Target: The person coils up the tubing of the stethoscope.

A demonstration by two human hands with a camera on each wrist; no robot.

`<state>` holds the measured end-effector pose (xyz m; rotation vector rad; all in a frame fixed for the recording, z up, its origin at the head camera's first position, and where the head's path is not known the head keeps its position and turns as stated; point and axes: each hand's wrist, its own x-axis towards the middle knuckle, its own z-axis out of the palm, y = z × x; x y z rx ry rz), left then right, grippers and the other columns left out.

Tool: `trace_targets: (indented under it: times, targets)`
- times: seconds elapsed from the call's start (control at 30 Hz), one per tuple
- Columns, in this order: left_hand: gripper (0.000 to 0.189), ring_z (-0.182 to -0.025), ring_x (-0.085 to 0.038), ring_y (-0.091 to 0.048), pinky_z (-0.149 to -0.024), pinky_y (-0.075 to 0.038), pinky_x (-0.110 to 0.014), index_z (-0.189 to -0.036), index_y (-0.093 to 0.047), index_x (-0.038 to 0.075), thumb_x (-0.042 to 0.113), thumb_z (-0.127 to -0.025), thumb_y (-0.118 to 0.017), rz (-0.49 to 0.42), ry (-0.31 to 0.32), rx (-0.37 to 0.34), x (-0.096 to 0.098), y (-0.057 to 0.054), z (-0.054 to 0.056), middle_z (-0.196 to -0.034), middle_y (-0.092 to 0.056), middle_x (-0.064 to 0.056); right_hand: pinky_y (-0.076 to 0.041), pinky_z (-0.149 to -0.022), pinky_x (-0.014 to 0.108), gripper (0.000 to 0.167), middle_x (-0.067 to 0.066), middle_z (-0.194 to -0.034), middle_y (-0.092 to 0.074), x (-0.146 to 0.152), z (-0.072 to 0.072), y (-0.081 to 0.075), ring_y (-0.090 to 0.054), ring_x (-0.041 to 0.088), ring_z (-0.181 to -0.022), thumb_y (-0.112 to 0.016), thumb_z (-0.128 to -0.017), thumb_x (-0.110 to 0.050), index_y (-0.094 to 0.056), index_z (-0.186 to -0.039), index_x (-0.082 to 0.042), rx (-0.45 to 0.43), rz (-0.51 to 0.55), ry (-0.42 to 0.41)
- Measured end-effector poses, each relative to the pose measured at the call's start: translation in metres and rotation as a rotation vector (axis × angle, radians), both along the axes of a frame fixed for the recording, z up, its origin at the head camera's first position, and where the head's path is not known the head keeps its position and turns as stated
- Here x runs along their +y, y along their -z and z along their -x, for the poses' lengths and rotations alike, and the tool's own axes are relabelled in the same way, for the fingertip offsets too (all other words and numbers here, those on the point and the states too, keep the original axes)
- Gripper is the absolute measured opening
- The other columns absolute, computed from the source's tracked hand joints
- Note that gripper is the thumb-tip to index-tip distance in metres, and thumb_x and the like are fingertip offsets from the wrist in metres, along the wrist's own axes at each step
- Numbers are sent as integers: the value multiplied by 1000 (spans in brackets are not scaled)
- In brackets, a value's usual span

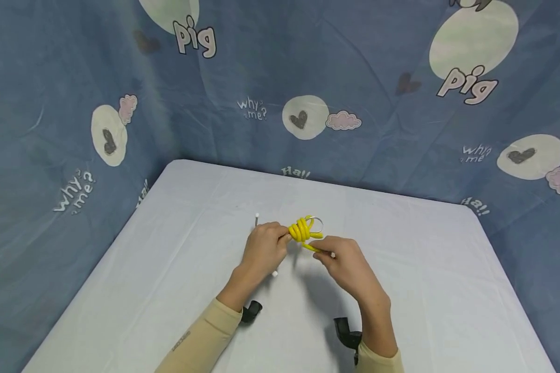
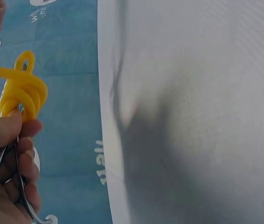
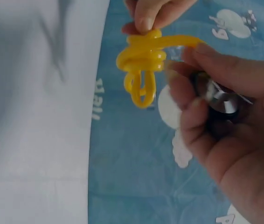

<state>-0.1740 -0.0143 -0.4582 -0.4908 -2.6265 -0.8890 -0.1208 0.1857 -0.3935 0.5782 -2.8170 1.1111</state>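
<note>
A yellow rubbery cord point(image 1: 301, 230) is wound into a tight, shiny coil with small loops standing out at its far end. My left hand point(image 1: 267, 246) pinches the near end of the coil. Through its fingers run metal hooks point(image 2: 24, 191), thin bent rods, one with a white tip point(image 2: 52, 218). On the other side, my right hand point(image 1: 347, 261) grips the cord's loose end, pulled out from the coil between thumb and fingers. Within the right palm sits a round dark and silver piece point(image 3: 225, 100), partly hidden by the fingers. A thin metal ring point(image 1: 322, 224) shows at the coil's far end.
Both hands are held over a white cloth-covered table point(image 1: 177, 280), with shadows below them. Blue printed fabric point(image 1: 378, 119) hangs behind and at the sides. Black wrist mounts point(image 1: 347, 334) stick out from beneath the beige sleeves point(image 1: 200, 336).
</note>
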Motion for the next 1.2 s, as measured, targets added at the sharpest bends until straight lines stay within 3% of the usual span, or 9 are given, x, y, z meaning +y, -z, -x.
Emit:
trace_targets:
  times: [0.2, 0.3, 0.37, 0.53, 0.73, 0.87, 1.03, 1.2]
  targets:
    - [12, -59, -6, -48, -55, -41, -21, -90, -78, 14, 19, -94, -68, -16, 59, -36, 0, -2, -2, -72, -63, 7, -53, -69, 25, 26, 2, -95, -75, 8, 0, -2, -64, 9, -81, -78, -83, -5, -72, -107, -13, 223, 110, 85]
    - [11, -60, -5, -49, -55, -42, -20, -91, -78, 15, 19, -93, -68, -15, 97, -44, 2, -3, -4, -74, -64, 8, -50, -68, 22, 25, 0, -90, -73, 9, 1, -1, -61, 8, -77, -80, -80, -5, -70, -103, -12, 274, 203, 94]
    - [10, -61, -5, -49, -57, -42, -20, -88, -77, 16, 19, -93, -69, -4, 119, -38, 3, -4, -5, -73, -63, 8, -51, -70, 21, 21, 3, -89, -73, 9, 2, 0, -60, 9, -77, -79, -81, -3, -71, -100, -9, 253, 321, 79]
    - [10, -65, -5, -50, -64, -44, -23, -84, -76, 19, 20, -92, -69, 19, 154, -14, 4, -6, -5, -73, -62, 11, -56, -76, 23, 18, 16, -97, -71, 12, 5, 6, -67, 16, -86, -71, -89, -2, -68, -106, 1, 82, 605, 69]
    - [9, -68, -5, -51, -69, -46, -25, -88, -77, 18, 20, -92, -70, 29, 179, 7, 4, -6, -5, -74, -63, 11, -55, -86, 26, 15, 6, -96, -70, 22, 11, 15, -69, 20, -92, -59, -98, -3, -58, -111, 4, -10, 776, 70]
    - [8, -70, -4, -53, -72, -48, -26, -88, -77, 19, 21, -92, -70, 24, 197, 21, 6, -4, -5, -75, -63, 12, -57, -79, 26, 15, 3, -91, -70, 24, 15, 19, -70, 15, -83, -56, -99, -2, -57, -110, 6, -37, 901, 84]
    - [12, -64, -5, -51, -67, -45, -26, -79, -74, 17, 18, -90, -71, 14, 156, 91, 9, -2, -5, -71, -63, 9, -54, -56, 22, 19, 8, -90, -70, 17, 19, 22, -65, 15, -69, -61, -96, -5, -61, -112, 5, -121, 913, 222]
    - [14, -61, -5, -46, -64, -41, -24, -75, -72, 17, 17, -89, -72, 9, 122, 137, 9, 0, -6, -67, -60, 9, -51, -56, 19, 22, 9, -101, -57, 12, 22, 29, -58, 13, -62, -64, -95, -7, -68, -114, 2, -172, 868, 300]
